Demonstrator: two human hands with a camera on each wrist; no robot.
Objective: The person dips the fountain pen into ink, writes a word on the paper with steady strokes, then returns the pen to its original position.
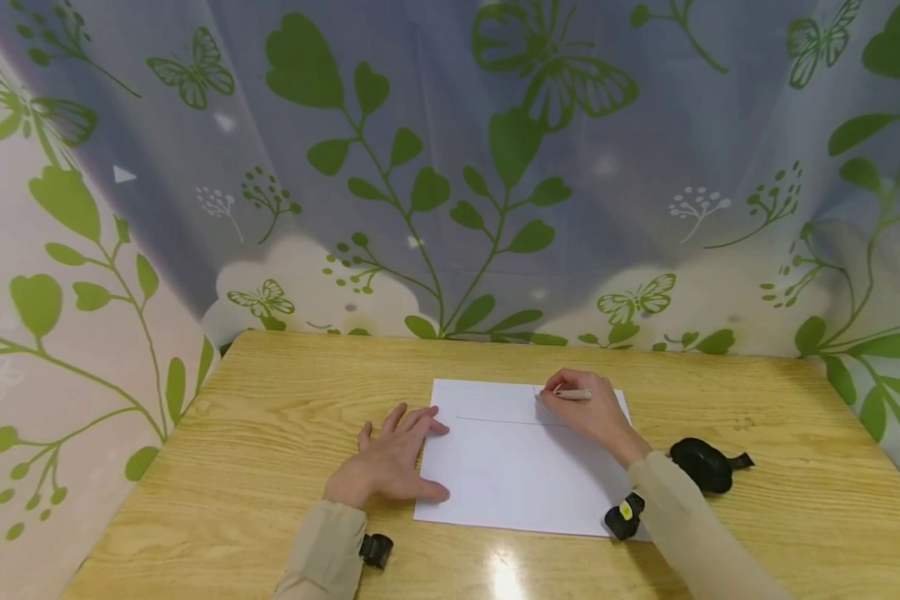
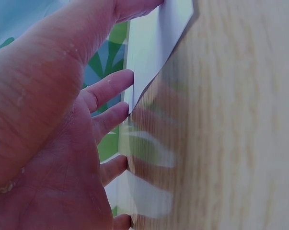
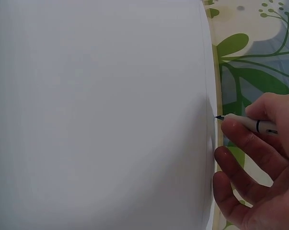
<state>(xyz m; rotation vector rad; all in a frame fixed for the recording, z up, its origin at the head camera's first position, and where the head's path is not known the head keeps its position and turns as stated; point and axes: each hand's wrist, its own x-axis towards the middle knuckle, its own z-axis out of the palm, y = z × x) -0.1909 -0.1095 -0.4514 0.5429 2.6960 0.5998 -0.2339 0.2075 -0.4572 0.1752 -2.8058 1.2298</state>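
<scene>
In the head view, paper (image 1: 510, 475) on the table (image 1: 270, 400) bore one long line (image 1: 487, 419) and a faint stroke (image 1: 534, 390); the rest looked blank. The right hand (image 1: 588, 412) pinched a pen (image 1: 576, 394); the left hand (image 1: 390, 462) spread its fingers. Left wrist: thumb tip cut off. Right wrist: pen's back end hidden.

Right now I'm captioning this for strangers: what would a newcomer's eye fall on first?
Probably the cloth with its bold green print, hanging behind the wooden table. Next, the white paper: the right hand holds a pen near its far edge, while the left hand spreads across its left edge. A black object lies right of the paper.
</scene>
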